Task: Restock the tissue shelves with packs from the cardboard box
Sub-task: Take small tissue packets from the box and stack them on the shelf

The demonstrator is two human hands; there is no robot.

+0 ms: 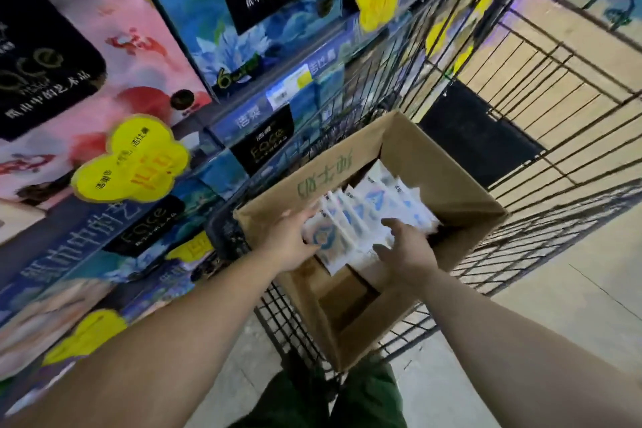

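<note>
An open cardboard box (462,205) sits in a black wire cart. Inside it stands a row of small white-and-blue tissue packs (351,219). My left hand (290,240) presses against the near left end of the row, fingers spread along the packs. My right hand (404,250) is on the right side of the same bunch, fingers curled over the pack tops. The two hands squeeze the bunch between them. The lower parts of the packs are hidden inside the box.
Shelves (222,135) on the left are filled with large blue and pink "Face" tissue packs and yellow price tags (132,163). The wire cart (542,90) extends to the right and far side. Pale tiled floor (569,306) lies to the right.
</note>
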